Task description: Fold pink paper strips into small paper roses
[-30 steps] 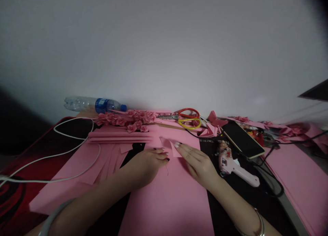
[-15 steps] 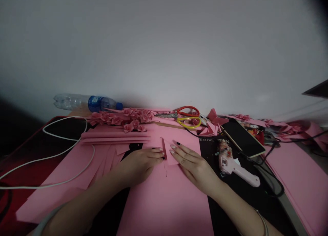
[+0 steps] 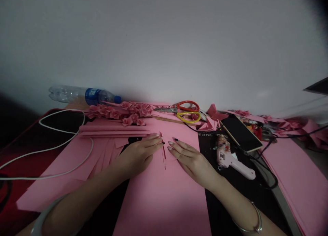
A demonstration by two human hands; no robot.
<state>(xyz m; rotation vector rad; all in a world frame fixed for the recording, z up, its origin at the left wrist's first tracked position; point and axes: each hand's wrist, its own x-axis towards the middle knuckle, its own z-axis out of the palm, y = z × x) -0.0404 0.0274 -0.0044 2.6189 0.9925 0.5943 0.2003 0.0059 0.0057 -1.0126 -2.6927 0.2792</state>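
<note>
A long pink paper sheet lies lengthwise in front of me. On its upper part is a small pink paper piece, hard to tell apart from the sheet, with a narrow dark gap along its left edge. My right hand rests palm down on this piece with its fingers stretched out. Across the gap, my left hand lies with fingers extended, their tips at the gap's upper left side. Neither hand grips anything that I can see.
Behind the sheet are pink paper roses and scissors with red and yellow handles. A hot glue gun and a phone lie right. Leftward are stacked pink papers, a white cable and a plastic bottle.
The flap of the small paper piece that stood up at the gap now lies flatter. My left fingertips have shifted up along the gap. The view has tilted slightly.
</note>
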